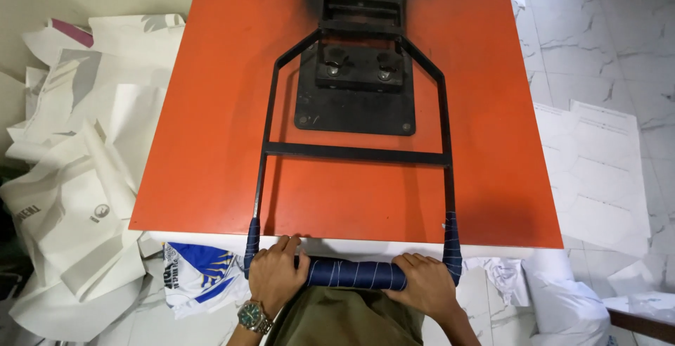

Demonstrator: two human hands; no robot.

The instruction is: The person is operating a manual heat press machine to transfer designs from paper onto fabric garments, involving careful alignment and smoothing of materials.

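A large orange heat press plate (pixel 211 107) fills the middle of the view, lying flat and closed. A black metal lever frame (pixel 355 154) runs over it to a handle bar (pixel 355 274) wrapped in dark blue tape at the near edge. My left hand (pixel 275 276), with a wristwatch, grips the left end of the bar. My right hand (pixel 425 286) grips the right end. A black mounting block (pixel 357 100) with two bolts sits on the plate's top centre.
Piles of white printed fabric bags (pixel 77 177) lie on the floor at the left. A white and blue cloth (pixel 193 276) hangs below the plate's near left corner. White sheets (pixel 598 170) lie on the marble floor at the right.
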